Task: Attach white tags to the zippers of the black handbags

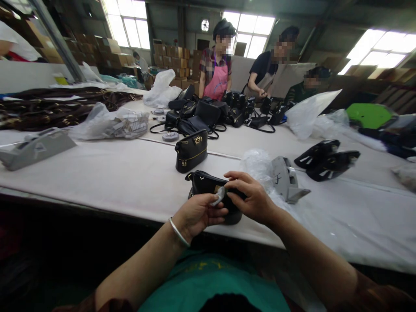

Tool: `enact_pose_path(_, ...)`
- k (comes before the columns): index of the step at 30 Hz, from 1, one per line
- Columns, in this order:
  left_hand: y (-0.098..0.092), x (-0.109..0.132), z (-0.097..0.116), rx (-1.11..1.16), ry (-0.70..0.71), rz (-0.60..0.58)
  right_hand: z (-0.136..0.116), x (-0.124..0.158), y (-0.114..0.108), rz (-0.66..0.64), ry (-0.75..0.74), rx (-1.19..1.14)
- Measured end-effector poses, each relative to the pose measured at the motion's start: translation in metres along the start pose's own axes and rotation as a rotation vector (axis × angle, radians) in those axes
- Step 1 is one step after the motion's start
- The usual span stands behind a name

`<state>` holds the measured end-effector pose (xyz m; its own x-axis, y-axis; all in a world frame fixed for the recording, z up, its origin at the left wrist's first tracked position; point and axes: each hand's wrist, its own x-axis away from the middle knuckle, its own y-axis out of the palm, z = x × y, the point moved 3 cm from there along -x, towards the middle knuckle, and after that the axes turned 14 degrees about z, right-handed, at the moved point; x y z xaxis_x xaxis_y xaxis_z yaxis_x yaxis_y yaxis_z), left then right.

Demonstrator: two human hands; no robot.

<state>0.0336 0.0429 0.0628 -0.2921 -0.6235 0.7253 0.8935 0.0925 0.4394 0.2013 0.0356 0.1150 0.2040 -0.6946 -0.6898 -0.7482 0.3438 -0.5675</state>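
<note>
A small black handbag [208, 181] with gold fittings stands at the table's near edge, partly hidden behind both hands. My left hand [203, 212], a bangle on its wrist, is closed with a small crumpled white scrap [219, 196] between thumb and fingers, against the bag's front. From the right, my right hand [250, 197] reaches to the same spot, its fingers curled close to the scrap and a gold plate [217, 189]. What its fingertips pinch is hidden. Just behind stands another black handbag [191, 151], upright, with gold zips and a gold emblem.
Grey tape dispensers [286, 180] [39, 147] stand right and left. Beside the right one lie clear plastic wrap [258, 167] and black pieces [328, 160]. Black bags [204, 115] are heaped farther back; brown straps [48, 106] lie left. Several people [216, 65] are across the table [107, 173].
</note>
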Motion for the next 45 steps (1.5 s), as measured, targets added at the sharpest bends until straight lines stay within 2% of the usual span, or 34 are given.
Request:
enact_pose_path(5,-0.005,-0.004,0.003,0.02,-0.053,-0.047,0.0,0.004,0.005,-0.101,-0.164,0.157)
enact_pose_path(14,-0.003,0.003,0.006,0.016,-0.009,-0.046,-0.007,0.007,0.013,-0.047,-0.434,0.364)
enact_pose_path(21,-0.003,0.005,0.002,-0.009,0.035,-0.046,-0.011,0.01,0.016,-0.012,-0.526,0.334)
enact_pose_path(29,-0.012,-0.001,0.004,-0.033,-0.01,-0.109,-0.017,0.002,0.01,-0.124,-0.633,0.285)
enact_pose_path(35,-0.009,0.0,0.002,-0.044,0.006,-0.096,-0.018,0.004,0.011,-0.11,-0.576,0.398)
enact_pose_path(37,-0.005,0.001,-0.004,-0.047,0.09,-0.095,-0.018,0.006,0.013,-0.066,-0.523,0.416)
enact_pose_path(39,-0.003,0.0,-0.01,-0.089,0.259,-0.066,-0.016,0.007,0.013,-0.034,-0.457,0.403)
enact_pose_path(42,-0.004,-0.003,-0.016,-0.269,0.631,0.036,-0.011,0.004,0.011,-0.086,-0.38,0.353)
enact_pose_path(45,-0.007,-0.005,-0.019,-0.462,0.98,0.126,-0.008,0.0,0.007,-0.177,-0.386,0.298)
